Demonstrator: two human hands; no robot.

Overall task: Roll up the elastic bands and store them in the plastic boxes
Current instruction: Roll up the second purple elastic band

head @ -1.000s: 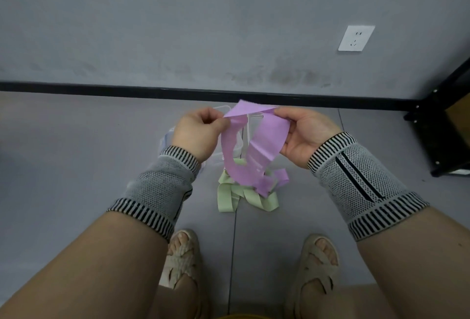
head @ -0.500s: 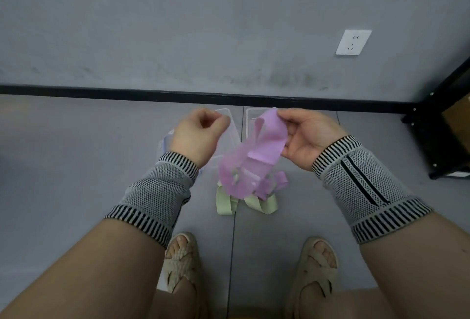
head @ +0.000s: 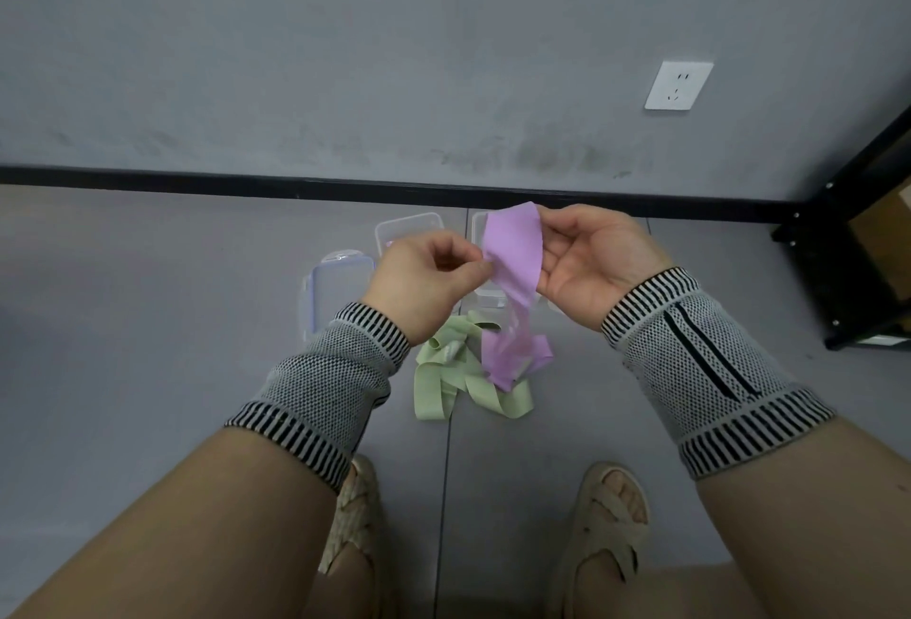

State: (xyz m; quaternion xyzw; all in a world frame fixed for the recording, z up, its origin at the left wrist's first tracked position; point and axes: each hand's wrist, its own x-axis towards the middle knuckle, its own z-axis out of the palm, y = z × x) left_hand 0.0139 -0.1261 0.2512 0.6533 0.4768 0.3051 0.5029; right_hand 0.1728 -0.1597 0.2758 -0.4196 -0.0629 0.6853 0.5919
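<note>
Bare grey floor (head: 148, 322) lower left and right of sandalled feet | green elastic band (head: 443, 381) loose at centre | left hand (head: 424, 278) pinches purple elastic band (head: 512, 258), right hand (head: 591, 263) holds its top edge, fingers curled | clear plastic boxes (head: 409, 233) behind, near black baseboard (head: 246, 179)

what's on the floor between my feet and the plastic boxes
In the head view, the green band lies loose on the floor there, with the purple band's hanging end over it.
</note>
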